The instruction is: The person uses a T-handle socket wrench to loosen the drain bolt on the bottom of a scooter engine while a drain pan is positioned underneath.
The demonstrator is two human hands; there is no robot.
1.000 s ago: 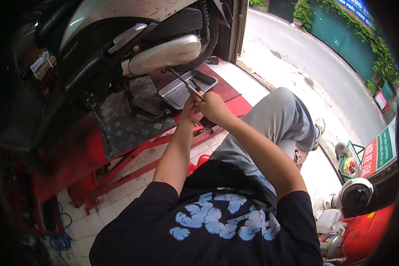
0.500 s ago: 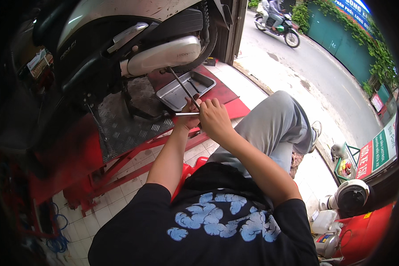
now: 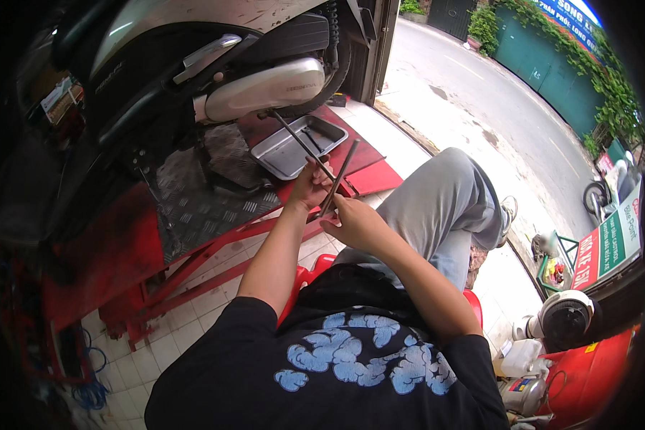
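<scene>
- The scooter (image 3: 265, 89) stood over the red lift (image 3: 104, 240).
- The tray (image 3: 283, 158) rested on the lift, below the scooter's pale cover.
- The rod (image 3: 294, 135) ran obliquely from beneath that cover, passing over the tray; my left hand (image 3: 312, 185) was closed round its lower part.
- The bar (image 3: 348, 159) slanted near the rod's lower end; my right hand (image 3: 358, 222) gripped its near end.

Black short-sleeved T-shirt (image 3: 215, 365), blue cloud-shaped print (image 3: 347, 351) across chest; faded grey jeans (image 3: 433, 197); light-coloured shoe (image 3: 509, 215).
</scene>
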